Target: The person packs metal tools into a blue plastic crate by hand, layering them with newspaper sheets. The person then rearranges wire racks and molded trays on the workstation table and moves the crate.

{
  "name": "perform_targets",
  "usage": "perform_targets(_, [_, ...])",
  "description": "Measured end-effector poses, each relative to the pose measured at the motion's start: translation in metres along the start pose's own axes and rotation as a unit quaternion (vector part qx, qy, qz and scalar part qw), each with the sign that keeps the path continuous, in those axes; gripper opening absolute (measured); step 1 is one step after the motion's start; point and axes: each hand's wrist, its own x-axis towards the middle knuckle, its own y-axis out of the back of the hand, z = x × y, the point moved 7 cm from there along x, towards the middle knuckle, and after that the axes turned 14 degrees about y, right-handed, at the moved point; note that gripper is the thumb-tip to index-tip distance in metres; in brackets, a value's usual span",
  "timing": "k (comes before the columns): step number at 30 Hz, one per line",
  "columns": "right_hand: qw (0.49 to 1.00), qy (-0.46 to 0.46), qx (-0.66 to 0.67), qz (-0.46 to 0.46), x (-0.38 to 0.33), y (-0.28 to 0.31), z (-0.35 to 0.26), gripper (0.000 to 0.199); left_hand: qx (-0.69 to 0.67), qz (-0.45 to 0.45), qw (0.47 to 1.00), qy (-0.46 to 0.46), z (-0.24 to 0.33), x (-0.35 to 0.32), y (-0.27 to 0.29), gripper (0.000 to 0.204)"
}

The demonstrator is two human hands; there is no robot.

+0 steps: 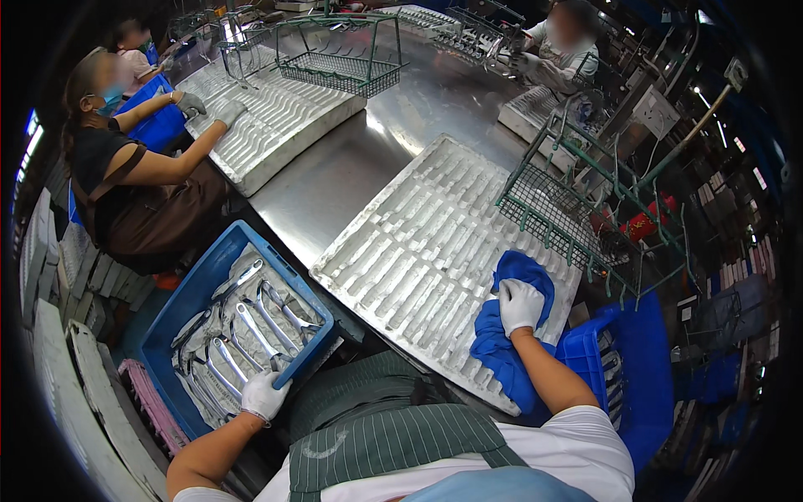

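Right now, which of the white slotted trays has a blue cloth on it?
The nearest white tray, straight ahead; the right hand presses the blue cloth on its near corner. The others carry none.

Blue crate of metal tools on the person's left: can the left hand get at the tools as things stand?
Probably yes. The gloved left hand already rests at the near edge of the open blue crate, and the metal tools lie uncovered right beside it, with nothing over them.
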Motion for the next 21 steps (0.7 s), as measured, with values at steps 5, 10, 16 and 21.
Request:
perform_targets(5, [1.000, -0.004, 0.008, -0.011, -0.0003, -0.0029, 0.0008, 0.017, 0.005, -0.002, 1.000, -0.003, 0.0005, -0.0005, 0.0001, 0.030])
perform_targets(10, [1.000, 0.000, -0.002, -0.008, -0.0020, -0.0047, 0.0021, 0.018, 0.004, 0.007, 1.000, -0.006, 0.0016, -0.0009, 0.0012, 0.029])
perform_targets(16, [1.000, 0.000, 0.002, -0.002, -0.0013, -0.0024, 0.0014, 0.018, -0.001, 0.007, 1.000, -0.008, 0.0030, -0.0004, 0.0017, 0.028])
perform_targets(21, [1.000, 0.005, 0.008, 0.000, -0.0003, -0.0008, -0.0005, 0.017, -0.005, 0.016, 1.000, -0.010, 0.0022, -0.0014, 0.0018, 0.027])
